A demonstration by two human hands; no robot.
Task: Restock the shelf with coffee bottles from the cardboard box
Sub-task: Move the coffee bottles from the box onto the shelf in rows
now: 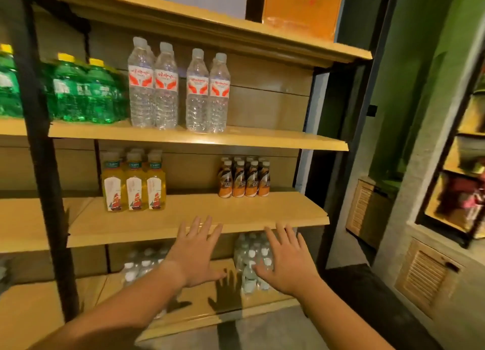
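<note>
Left hand (195,255), right hand (287,263): both spread flat, empty, hovering before shelf (183,226) edge. Coffee bottles (244,179) grouped back right on that shelf; cardboard box out of view. Risk: hasty push of fresh stock topples narrow row, or bottles stray toward yellow drinks (133,184)

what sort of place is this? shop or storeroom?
Most likely a small shop's drinks section, though a stockroom can't be ruled out. Open wooden shelves carry many identical drinks faced forward in neat rows: water bottles above, yellow drink bottles and small coffee bottles below.
</note>
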